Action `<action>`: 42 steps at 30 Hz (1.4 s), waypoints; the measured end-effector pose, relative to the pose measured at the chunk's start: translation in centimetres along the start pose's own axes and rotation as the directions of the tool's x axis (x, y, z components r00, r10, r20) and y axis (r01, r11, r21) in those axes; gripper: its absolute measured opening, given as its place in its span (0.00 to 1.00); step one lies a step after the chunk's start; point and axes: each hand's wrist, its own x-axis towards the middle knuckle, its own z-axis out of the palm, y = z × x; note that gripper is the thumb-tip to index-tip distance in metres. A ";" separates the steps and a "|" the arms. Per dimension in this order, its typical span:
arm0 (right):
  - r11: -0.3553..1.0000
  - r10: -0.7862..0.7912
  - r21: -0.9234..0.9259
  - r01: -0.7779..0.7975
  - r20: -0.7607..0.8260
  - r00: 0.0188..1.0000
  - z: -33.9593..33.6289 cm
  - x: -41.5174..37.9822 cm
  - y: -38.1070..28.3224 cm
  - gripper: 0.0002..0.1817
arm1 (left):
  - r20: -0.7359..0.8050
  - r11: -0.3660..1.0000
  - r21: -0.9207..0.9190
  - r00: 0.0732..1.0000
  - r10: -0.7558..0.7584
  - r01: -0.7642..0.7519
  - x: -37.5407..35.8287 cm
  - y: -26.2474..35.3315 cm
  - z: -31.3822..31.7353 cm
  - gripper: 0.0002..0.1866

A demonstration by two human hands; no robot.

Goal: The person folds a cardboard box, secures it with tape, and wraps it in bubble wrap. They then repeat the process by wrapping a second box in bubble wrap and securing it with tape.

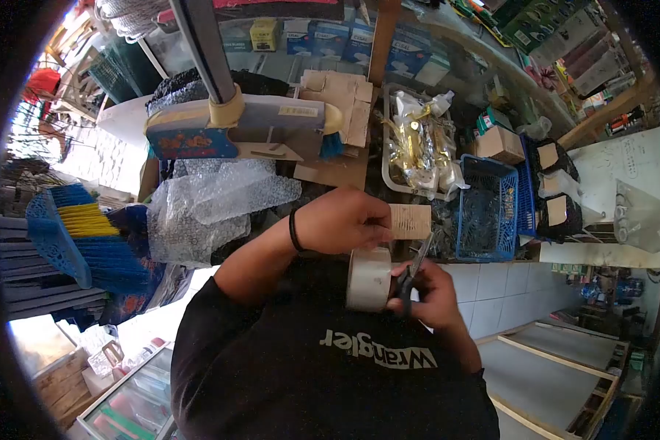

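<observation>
My left hand (345, 220), with a black band at its wrist, is closed above the roll of tape (369, 282); what its fingertips pinch is hidden. Right beside them lies a small ribbed cardboard piece (412, 221). My right hand (434, 295) is closed on black-handled scissors (418, 262), whose blades point up toward the cardboard piece. The wide tape roll is close in front of my chest, against the fingers of my right hand.
A tray (389, 158) of bagged metal fittings stands beyond my hands, with a blue basket (484, 253) to its right. Bubble wrap (213, 205), flat cardboard (334, 103) and a broom head (88, 235) are on the left. Small boxes (326, 38) line the back.
</observation>
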 end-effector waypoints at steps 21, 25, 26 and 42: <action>0.529 0.554 -0.843 0.094 0.427 0.715 -8.8 5.7 -11.3 0.33 | -0.105 0.996 -0.011 0.991 0.087 -0.089 -0.6 0.6 0.9 0.08; 0.512 0.595 -0.855 0.076 0.418 0.687 -8.6 6.8 -11.2 0.33 | -0.111 0.995 0.011 0.989 0.102 -0.101 -0.4 0.6 0.7 0.08; 0.527 0.594 -0.847 0.068 0.424 0.683 -8.6 6.9 -11.2 0.33 | -0.117 0.994 0.023 0.987 0.111 -0.109 -0.4 0.6 0.7 0.08; 0.609 0.542 -0.786 0.102 0.507 0.670 -8.3 8.5 -10.6 0.34 | -0.093 0.996 -0.001 0.991 0.092 -0.092 -0.3 0.9 0.7 0.08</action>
